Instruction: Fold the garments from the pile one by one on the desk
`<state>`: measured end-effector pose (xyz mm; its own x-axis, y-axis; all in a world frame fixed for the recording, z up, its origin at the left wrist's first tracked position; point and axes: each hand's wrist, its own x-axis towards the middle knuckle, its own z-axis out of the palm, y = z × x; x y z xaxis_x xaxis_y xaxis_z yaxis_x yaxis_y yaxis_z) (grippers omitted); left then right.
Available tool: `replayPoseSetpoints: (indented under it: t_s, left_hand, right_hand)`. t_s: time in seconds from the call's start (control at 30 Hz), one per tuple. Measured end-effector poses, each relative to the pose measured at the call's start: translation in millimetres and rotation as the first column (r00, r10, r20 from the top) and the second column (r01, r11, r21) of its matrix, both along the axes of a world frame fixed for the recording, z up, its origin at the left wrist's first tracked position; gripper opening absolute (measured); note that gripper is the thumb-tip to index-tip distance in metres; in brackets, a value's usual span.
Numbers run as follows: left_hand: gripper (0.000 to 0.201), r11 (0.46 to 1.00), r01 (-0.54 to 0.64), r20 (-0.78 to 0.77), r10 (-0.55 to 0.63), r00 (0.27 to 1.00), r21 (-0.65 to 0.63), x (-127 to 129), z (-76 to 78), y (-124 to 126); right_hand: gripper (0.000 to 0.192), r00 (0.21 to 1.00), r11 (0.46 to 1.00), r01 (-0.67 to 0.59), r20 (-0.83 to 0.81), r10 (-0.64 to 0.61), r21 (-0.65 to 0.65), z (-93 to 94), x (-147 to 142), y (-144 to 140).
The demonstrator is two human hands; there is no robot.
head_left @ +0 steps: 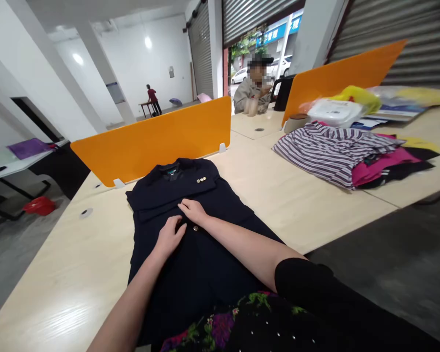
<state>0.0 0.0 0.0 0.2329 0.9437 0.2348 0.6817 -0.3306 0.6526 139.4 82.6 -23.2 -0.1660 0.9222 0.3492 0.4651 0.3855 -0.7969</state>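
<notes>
A dark navy buttoned garment (190,195) lies flat on the light wooden table (77,264), collar toward the orange divider. My left hand (169,237) rests palm down on the garment's middle, fingers pressing the fabric. My right hand (193,211) lies just above it on the front placket, fingertips touching the cloth beside a small pale button (195,228). Both hands meet at the garment's centre line. Whether either hand pinches fabric is unclear.
An orange divider (154,139) stands behind the garment. A pile of folded clothes topped by a striped shirt (330,151) sits at the right, with bags behind it. A seated person (253,93) is across the desks; another person stands far back.
</notes>
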Motion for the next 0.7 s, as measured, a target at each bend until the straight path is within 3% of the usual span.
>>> replayPoseSetpoints:
  t_s: [0.07,0.17,0.27,0.43,0.5,0.57,0.63,0.7]
  left_hand:
    - [0.028,0.989,0.13,-0.25,-0.107,0.962,0.075,-31.1,-0.4,-28.4]
    - [0.036,0.968,0.186,-0.472,-0.085,0.877,0.17,-76.5,-6.0,-76.8]
    - [0.039,0.955,0.202,-0.573,-0.042,0.819,0.218,-113.7,-11.1,-119.7]
    - [0.044,0.937,0.234,-0.647,-0.01,0.763,0.261,-147.4,-5.2,-167.0]
    - [0.05,0.924,0.25,-0.666,0.008,0.746,0.291,-151.5,-0.4,-179.9]
    - [0.059,0.908,0.295,-0.697,-0.004,0.718,0.298,-154.8,2.5,-190.2]
    - [0.068,0.895,0.342,-0.73,-0.027,0.682,0.287,-160.8,1.8,-197.1]
    - [0.068,0.879,0.375,-0.749,-0.032,0.662,0.294,-169.1,-2.8,-199.8]
  right_hand:
    - [0.032,1.0,1.0,-0.002,0.031,0.002,0.012,1.9,0.4,-1.7]
    - [0.031,0.999,1.0,-0.004,0.043,0.004,0.001,3.9,1.7,-3.1]
    - [0.025,1.0,0.999,-0.016,0.021,0.017,-0.028,7.2,2.2,-4.1]
    - [0.013,0.994,0.953,-0.081,-0.093,0.056,-0.291,19.6,20.1,-9.3]
    - [0.01,0.997,0.963,-0.064,-0.058,0.05,-0.263,24.0,47.8,-13.3]
    - [0.008,0.998,0.993,0.026,0.061,-0.019,-0.113,25.8,90.7,-19.7]
    - [0.011,0.957,0.982,0.184,0.221,-0.188,0.037,24.5,143.5,-30.3]
    - [0.013,0.866,0.934,0.352,0.359,-0.349,0.058,20.6,196.3,-46.2]
